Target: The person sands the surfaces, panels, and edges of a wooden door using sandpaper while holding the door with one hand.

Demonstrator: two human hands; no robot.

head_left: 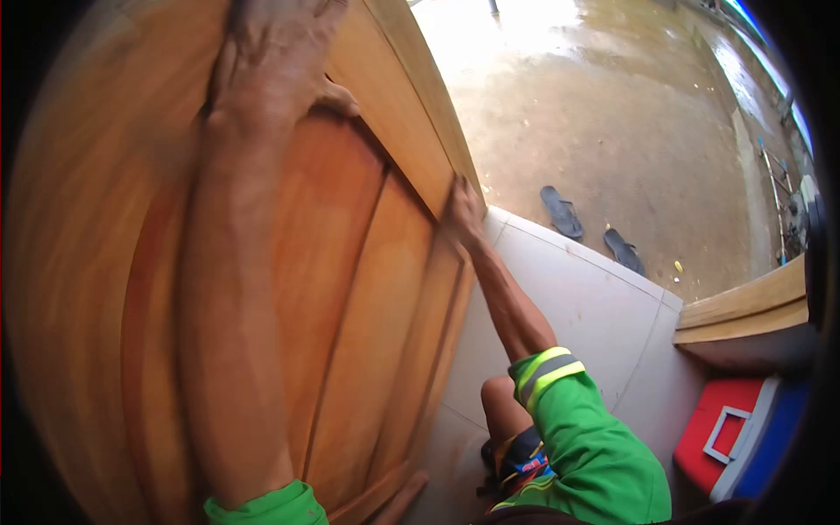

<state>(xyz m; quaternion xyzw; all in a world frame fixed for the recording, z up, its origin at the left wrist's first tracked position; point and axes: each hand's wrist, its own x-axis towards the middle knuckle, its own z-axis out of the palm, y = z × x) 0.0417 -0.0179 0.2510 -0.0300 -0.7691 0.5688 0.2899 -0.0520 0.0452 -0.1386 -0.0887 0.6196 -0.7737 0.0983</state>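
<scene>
A brown wooden panelled door (350,289) fills the left and middle of the head view, tilted in the wide lens. My left hand (276,57) presses on its upper part, the thumb spread out to the side; the fingertips are cut off by the top of the view. Lower down, my right hand (465,208) grips the door's edge, partly blurred, with some fingers hidden. Green sleeves cover both upper arms, and a reflective band (549,374) circles the right one.
Light floor tiles (586,297) lie beside the door. Past their edge, two dark flip-flops (562,213) rest on wet brown ground (612,105). At right are a wooden frame piece (744,302) and a red and blue cooler box (717,424) with a white handle.
</scene>
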